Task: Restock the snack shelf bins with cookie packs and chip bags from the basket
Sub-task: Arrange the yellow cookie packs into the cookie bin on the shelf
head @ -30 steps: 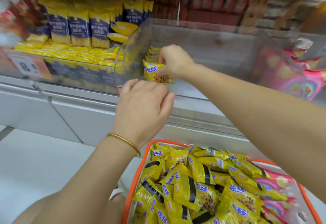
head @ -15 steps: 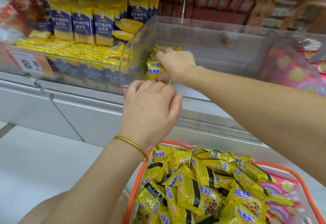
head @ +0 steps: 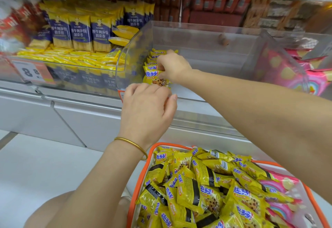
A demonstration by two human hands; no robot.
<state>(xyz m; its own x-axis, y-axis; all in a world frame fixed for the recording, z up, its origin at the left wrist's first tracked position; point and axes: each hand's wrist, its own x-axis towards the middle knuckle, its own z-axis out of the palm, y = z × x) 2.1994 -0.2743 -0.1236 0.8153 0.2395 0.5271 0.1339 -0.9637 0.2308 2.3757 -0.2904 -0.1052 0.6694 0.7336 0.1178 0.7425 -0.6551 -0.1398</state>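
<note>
A row of yellow cookie packs (head: pixel 152 74) stands on edge at the left end of a clear shelf bin (head: pixel 206 48). My right hand (head: pixel 172 67) reaches into the bin, its fingers curled on the tops of the front packs. My left hand (head: pixel 149 107) is at the bin's front edge just below the front pack, fingers curled; its fingertips are hidden. Below, an orange-rimmed basket (head: pixel 149 157) holds several more yellow cookie packs (head: pixel 197 188) and pink chip bags (head: pixel 280 188) on its right side.
The bin to the left holds blue-and-yellow snack packs (head: pixel 80 33) behind a price tag (head: pixel 30 71). The bin to the right holds pink chip bags (head: pixel 287 76). Red and brown packs line the shelf behind. A grey shelf ledge runs below the bins.
My right hand has shifted slightly along the row of packs in the bin. My left hand stays by the bin's front edge. The view has moved closer.
</note>
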